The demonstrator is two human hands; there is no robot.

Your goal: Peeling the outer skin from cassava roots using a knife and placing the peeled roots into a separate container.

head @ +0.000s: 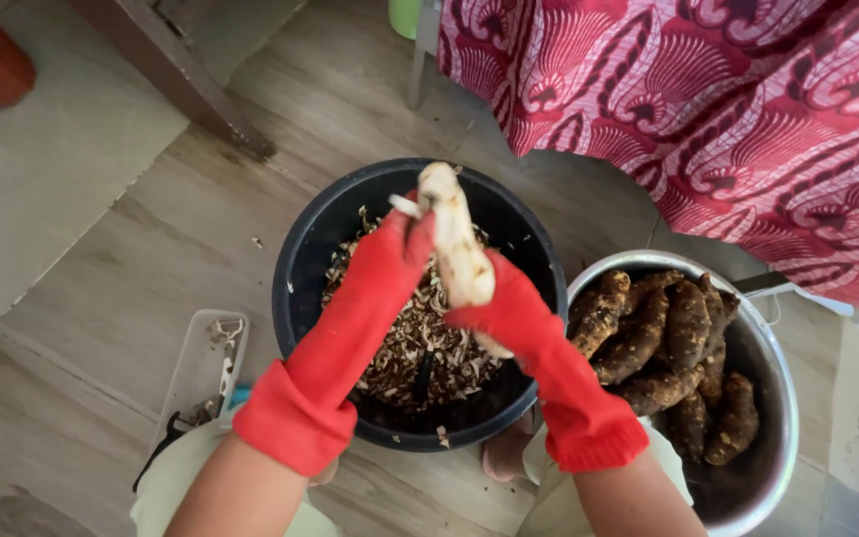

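Both my hands wear red rubber gloves. My right hand (504,303) grips the lower end of a pale, peeled root tuber (454,239), held upright over a black bucket (295,264). At the tuber's top my left hand (395,254) pinches a small pale blade or peel scrap; which one I cannot tell. The bucket holds a heap of brown peelings (410,338). To the right stands a metal bowl (782,398) with several unpeeled brown tubers (668,348).
A clear plastic tray (201,368) with small tools lies on the wooden floor at the left. A red patterned cloth (708,109) hangs at the upper right. A dark wooden leg (176,70) crosses the upper left.
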